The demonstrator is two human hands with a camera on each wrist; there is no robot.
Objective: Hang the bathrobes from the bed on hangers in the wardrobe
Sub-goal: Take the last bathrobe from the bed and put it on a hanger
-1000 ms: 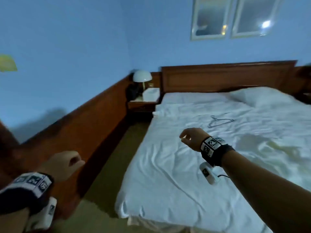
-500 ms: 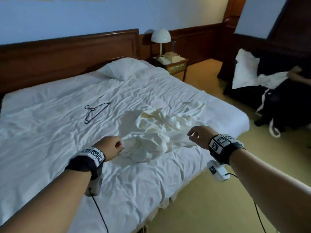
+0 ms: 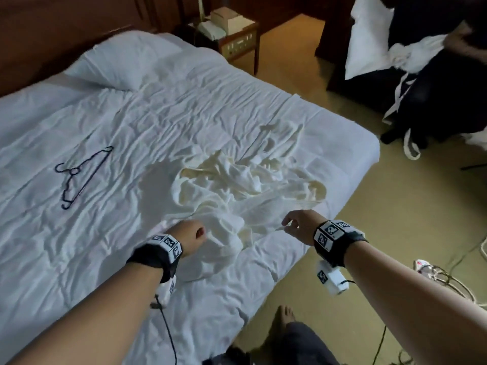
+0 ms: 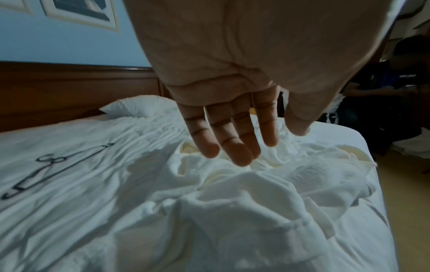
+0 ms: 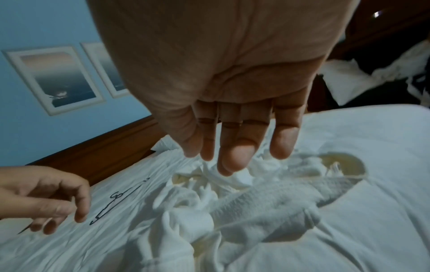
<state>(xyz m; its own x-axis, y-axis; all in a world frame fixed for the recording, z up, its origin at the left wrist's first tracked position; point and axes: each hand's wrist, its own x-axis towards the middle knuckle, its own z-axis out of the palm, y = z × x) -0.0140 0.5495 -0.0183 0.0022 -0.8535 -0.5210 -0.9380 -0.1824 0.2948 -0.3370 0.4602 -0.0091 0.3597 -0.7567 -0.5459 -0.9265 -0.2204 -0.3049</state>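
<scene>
A crumpled white bathrobe lies in a heap on the white bed, near its right edge. A thin dark wire hanger lies flat on the sheet to the left of the heap. My left hand hovers just above the robe's near edge, fingers loosely extended, holding nothing. My right hand hangs over the robe's near right side, fingers relaxed and empty. Neither hand touches the cloth.
A pillow rests by the wooden headboard. A nightstand stands right of the bed. A seated person in dark clothes holds white cloth at the far right. Cables lie on the carpet by my right arm; my bare foot is below.
My view has swung from the bed's left side to its right part and tilted down. Both hands have come forward and lowered over the crumpled bathrobe.
</scene>
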